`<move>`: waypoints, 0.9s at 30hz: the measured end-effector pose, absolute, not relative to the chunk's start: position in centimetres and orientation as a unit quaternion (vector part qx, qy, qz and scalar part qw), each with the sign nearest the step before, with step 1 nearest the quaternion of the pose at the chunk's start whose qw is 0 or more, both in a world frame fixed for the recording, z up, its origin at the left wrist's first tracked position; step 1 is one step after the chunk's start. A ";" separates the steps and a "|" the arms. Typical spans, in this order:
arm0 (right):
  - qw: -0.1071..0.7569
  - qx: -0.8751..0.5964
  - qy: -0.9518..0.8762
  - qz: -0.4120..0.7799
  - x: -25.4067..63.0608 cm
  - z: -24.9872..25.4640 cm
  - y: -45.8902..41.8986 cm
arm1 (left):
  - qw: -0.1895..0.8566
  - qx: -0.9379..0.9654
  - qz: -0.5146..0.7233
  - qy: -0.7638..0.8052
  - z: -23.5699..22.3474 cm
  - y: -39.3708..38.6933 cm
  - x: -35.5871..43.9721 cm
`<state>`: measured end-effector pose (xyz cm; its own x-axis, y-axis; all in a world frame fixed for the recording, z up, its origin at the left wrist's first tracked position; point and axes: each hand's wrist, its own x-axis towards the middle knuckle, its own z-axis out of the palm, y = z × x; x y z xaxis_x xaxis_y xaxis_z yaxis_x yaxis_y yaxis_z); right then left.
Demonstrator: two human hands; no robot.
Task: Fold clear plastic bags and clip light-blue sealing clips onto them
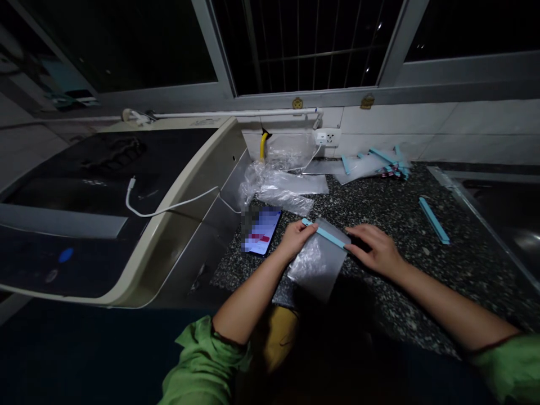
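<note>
Two bare hands, green sleeves pushed back: left hand (294, 237), its fingers grasping the left end of a light-blue strip (325, 233); right hand (379, 250), thumb at the strip's right end, forefinger spread apart from the thumb near the bag's corner, whether these fingers grip cannot be told. One clear plastic bag (318, 270), its upper edge along the strip, its lower part hanging toward the wearer, over the near side of the worktop (422, 275); the worktop's front edge is lost in shadow there. One phone (265, 232), screen lit, just left of the left hand, lying near the washing machine (211, 175), whose side bounds the worktop on the left. One loose blue strip (434, 220), well apart from the right hand, a stretch of speckled stone between them; the sink (498, 225) beyond it marks the right-hand limit. One group of blue strips (390, 160), with plastic, near the tiled wall (388, 126); speckled stone separates it from the right hand. One spread of crumpled clear plastic (287, 185) beyond the left hand, leaving less room on that side. One white cable (181, 211), draped across the machine's edge, one end on its lid.
</note>
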<state>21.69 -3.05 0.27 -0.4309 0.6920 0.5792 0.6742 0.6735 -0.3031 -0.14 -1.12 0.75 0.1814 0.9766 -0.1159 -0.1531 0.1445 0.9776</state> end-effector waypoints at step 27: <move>0.314 -0.523 -0.696 0.379 20.2 0.7 -2.9 | 0.348 0.681 0.468 0.444 0.3 -0.7 -0.5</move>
<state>20.21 -2.89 0.66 -0.2566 0.9657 0.0408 0.4898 0.1663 -0.8558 -0.55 -0.70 0.32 0.1685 0.9293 0.3287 0.2783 -0.3648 0.8885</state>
